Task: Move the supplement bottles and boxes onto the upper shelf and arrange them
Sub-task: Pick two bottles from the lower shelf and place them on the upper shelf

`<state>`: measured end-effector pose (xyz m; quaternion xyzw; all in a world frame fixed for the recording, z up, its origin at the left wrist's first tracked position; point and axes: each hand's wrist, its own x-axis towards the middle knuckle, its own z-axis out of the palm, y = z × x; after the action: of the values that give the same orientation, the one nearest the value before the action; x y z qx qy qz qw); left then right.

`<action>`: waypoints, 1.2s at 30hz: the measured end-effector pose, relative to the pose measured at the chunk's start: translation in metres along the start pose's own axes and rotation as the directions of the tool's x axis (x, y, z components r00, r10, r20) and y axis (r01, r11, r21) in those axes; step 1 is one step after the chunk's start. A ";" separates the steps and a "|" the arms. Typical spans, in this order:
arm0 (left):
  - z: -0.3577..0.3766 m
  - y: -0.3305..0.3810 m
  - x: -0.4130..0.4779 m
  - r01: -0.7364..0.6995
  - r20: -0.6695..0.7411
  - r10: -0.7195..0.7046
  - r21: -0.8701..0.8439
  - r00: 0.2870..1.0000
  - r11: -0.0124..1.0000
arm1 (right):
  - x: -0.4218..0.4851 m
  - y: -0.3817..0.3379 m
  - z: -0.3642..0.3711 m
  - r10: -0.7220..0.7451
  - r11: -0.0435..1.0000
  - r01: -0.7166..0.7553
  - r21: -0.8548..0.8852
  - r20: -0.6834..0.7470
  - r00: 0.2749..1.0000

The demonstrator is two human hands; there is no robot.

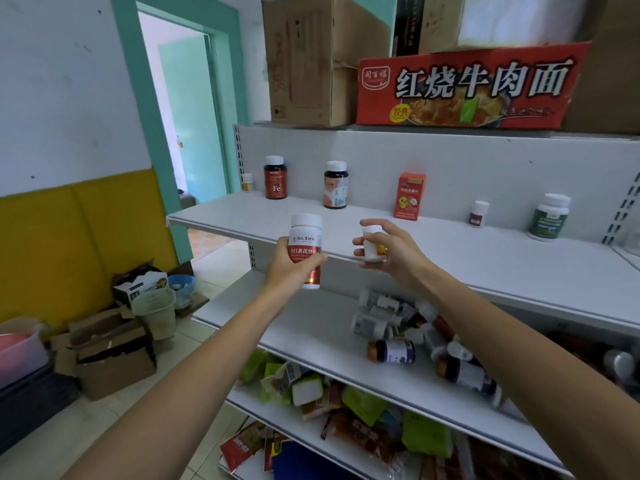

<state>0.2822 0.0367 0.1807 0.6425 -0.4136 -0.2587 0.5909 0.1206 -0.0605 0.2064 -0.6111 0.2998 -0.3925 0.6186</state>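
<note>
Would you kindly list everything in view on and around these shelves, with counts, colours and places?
upright bottles: five, mixed colours, white caps, spaced along the upper shelf
red box: one, red, upper shelf, mid-row
lying bottles: a pile, count unclear, white and dark, middle shelf
snack packets: many, green, red, white, lower shelves
noodle carton: one, red, on top of the unit
cardboard boxes: at least two, brown, on top
floor cartons: several, brown, floor at left
waste bin: one, pale, floor at left
left hand: grip round a red-label bottle, white
right hand: grip round a small white bottle
</note>
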 end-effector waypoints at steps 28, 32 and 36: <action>-0.228 -0.047 0.280 -0.091 -0.123 0.103 0.102 0.987 0.991 | 0.325 0.038 0.234 -0.317 0.619 0.249 -0.745 0.053 0.947; -0.264 -0.056 0.335 -0.130 -0.056 0.136 0.102 0.989 0.986 | 0.363 0.045 0.262 -0.303 0.488 0.135 -0.863 -0.023 0.953; -0.279 -0.069 0.381 -0.110 0.016 0.110 0.036 0.994 0.993 | 0.389 0.055 0.275 -0.292 0.387 0.019 -0.922 -0.102 0.951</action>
<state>0.7269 -0.1326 0.2198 0.6279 -0.4570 -0.2224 0.5894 0.5602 -0.2519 0.2141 -0.8199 0.4804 -0.2944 0.1013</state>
